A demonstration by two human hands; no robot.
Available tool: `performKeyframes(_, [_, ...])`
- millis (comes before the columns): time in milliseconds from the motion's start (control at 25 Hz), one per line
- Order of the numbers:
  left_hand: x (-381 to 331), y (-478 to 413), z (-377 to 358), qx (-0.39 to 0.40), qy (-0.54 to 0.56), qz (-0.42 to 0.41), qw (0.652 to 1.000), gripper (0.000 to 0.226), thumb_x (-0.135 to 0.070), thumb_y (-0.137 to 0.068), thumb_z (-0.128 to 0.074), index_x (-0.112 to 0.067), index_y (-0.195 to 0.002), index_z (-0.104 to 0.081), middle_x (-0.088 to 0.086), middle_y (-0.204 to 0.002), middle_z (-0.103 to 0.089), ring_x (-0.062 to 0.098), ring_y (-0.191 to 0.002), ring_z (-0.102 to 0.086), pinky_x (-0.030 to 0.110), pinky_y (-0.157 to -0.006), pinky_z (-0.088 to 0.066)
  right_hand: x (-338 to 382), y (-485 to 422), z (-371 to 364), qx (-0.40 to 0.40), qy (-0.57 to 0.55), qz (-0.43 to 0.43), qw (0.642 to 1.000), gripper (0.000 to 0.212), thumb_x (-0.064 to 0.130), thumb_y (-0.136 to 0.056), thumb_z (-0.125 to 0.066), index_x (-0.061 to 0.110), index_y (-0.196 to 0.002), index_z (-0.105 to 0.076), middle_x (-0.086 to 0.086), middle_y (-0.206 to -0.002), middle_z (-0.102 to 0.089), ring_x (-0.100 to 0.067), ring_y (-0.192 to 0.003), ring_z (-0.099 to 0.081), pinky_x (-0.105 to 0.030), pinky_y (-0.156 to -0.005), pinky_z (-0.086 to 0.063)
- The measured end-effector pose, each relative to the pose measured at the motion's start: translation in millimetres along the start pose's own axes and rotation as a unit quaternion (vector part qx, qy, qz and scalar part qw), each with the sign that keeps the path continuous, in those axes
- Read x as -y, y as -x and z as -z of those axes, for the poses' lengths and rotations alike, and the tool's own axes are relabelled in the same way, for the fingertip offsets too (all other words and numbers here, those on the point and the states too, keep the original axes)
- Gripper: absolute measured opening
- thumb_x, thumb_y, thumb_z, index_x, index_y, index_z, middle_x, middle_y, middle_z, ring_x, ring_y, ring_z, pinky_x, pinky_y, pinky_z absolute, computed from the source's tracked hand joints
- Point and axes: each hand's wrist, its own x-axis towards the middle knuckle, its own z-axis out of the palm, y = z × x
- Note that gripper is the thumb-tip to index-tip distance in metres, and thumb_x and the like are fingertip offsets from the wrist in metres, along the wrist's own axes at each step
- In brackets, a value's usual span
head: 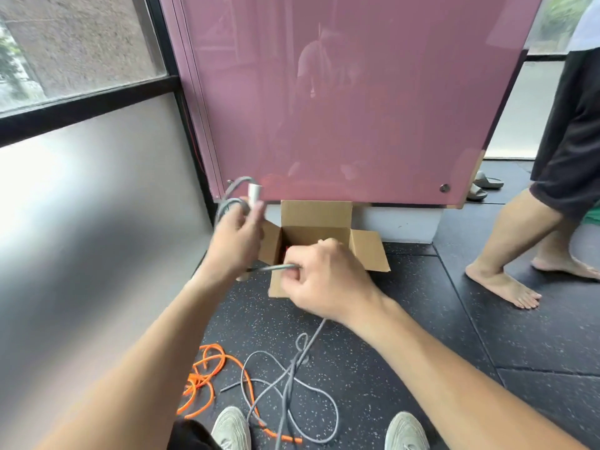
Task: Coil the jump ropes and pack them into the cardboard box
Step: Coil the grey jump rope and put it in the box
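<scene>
My left hand is raised at centre left, shut on a grey jump rope's white handle with a few grey loops wound beside it. My right hand pinches the same grey rope just in front of the open cardboard box. The rest of the grey rope trails down under my right wrist into a loose tangle on the floor. An orange jump rope lies tangled at lower left. Something red shows inside the box, mostly hidden by my right hand.
The box stands on black speckled floor mats against a pink glossy panel. A barefoot person's legs are at the right. My two shoes sit at the bottom edge. A frosted window wall fills the left side.
</scene>
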Motion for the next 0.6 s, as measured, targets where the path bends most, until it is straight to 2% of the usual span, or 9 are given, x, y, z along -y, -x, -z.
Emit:
performKeyframes(40, [-2,9,-11,0.078,-0.080,0.000,0.994,0.036,-0.039,-0.105,-0.046,-0.011,-0.082,-0.051,-0.003,-0.060,-0.047,0.009,-0.047,-0.041,0.025,-0.046,-0.035,-8,-3,6,-0.042,0.016,-0.014,0.999,0.015,0.023,-0.073,-0.060,0.019,-0.059,-0.055,0.003,-0.047,-0.052,-0.026,-0.045,-0.048,-0.037,-0.052,-0.053])
performKeyframes(80, [-7,20,-21,0.160,-0.107,0.019,0.981,0.043,-0.046,-0.104,-0.043,-0.012,-0.078,-0.050,-0.005,-0.058,-0.046,0.007,-0.044,-0.040,0.025,-0.046,-0.034,-18,-7,12,-0.080,0.022,-0.037,0.996,0.014,0.020,-0.072,-0.063,0.017,-0.059,-0.057,0.002,-0.047,-0.054,-0.025,-0.046,-0.050,-0.034,-0.046,-0.049])
performKeyframes(160, [-23,35,-34,0.313,-0.035,0.107,0.943,0.054,-0.063,-0.101,-0.031,-0.017,-0.075,-0.046,-0.007,-0.051,-0.035,0.011,-0.041,-0.029,0.024,-0.045,-0.028,-41,-11,28,-0.148,0.022,-0.081,0.985,0.019,0.019,-0.071,-0.069,0.015,-0.058,-0.056,0.003,-0.046,-0.051,-0.023,-0.046,-0.048,-0.030,-0.043,-0.042])
performKeyframes(240, [-39,45,-37,0.408,0.021,0.143,0.902,0.054,-0.064,-0.100,-0.026,-0.020,-0.074,-0.042,-0.006,-0.052,-0.024,0.011,-0.043,-0.019,0.022,-0.045,-0.026,-61,-11,43,-0.191,0.002,-0.107,0.976,0.025,0.018,-0.069,-0.072,0.016,-0.055,-0.051,0.004,-0.043,-0.041,-0.019,-0.044,-0.037,-0.027,-0.043,-0.035])
performKeyframes(360, [-54,55,-34,0.512,0.073,0.154,0.842,0.053,-0.059,-0.103,-0.023,-0.021,-0.068,-0.037,-0.007,-0.051,-0.020,0.008,-0.040,-0.015,0.016,-0.040,-0.022,-79,-8,49,-0.205,-0.006,-0.152,0.967,0.032,0.006,-0.070,-0.072,0.017,-0.054,-0.046,0.002,-0.042,-0.032,-0.019,-0.045,-0.026,-0.018,-0.045,-0.023])
performKeyframes(480, [-62,59,-28,0.604,0.147,0.218,0.752,0.056,-0.064,-0.100,-0.021,-0.023,-0.065,-0.038,-0.012,-0.046,-0.024,0.005,-0.038,-0.013,0.015,-0.036,-0.020,-85,-6,39,-0.201,-0.026,-0.173,0.964,0.034,0.002,-0.072,-0.072,0.013,-0.055,-0.045,0.005,-0.043,-0.029,-0.016,-0.047,-0.024,-0.017,-0.046,-0.022])
performKeyframes(520, [-62,60,-26,0.617,0.149,0.227,0.739,0.058,-0.065,-0.099,-0.021,-0.023,-0.065,-0.038,-0.013,-0.046,-0.025,0.005,-0.037,-0.014,0.014,-0.036,-0.021,-84,-7,36,-0.207,-0.039,-0.187,0.959,0.032,0.002,-0.072,-0.071,0.010,-0.055,-0.045,0.004,-0.044,-0.029,-0.015,-0.048,-0.024,-0.019,-0.046,-0.023])
performKeyframes(600, [-58,62,-28,0.600,0.089,0.241,0.758,0.060,-0.069,-0.098,-0.018,-0.022,-0.066,-0.037,-0.011,-0.045,-0.023,0.004,-0.035,-0.017,0.015,-0.037,-0.022,-83,-11,35,-0.246,-0.058,-0.229,0.940,0.026,0.006,-0.071,-0.069,0.007,-0.056,-0.049,-0.002,-0.044,-0.035,-0.016,-0.049,-0.029,-0.024,-0.048,-0.027])
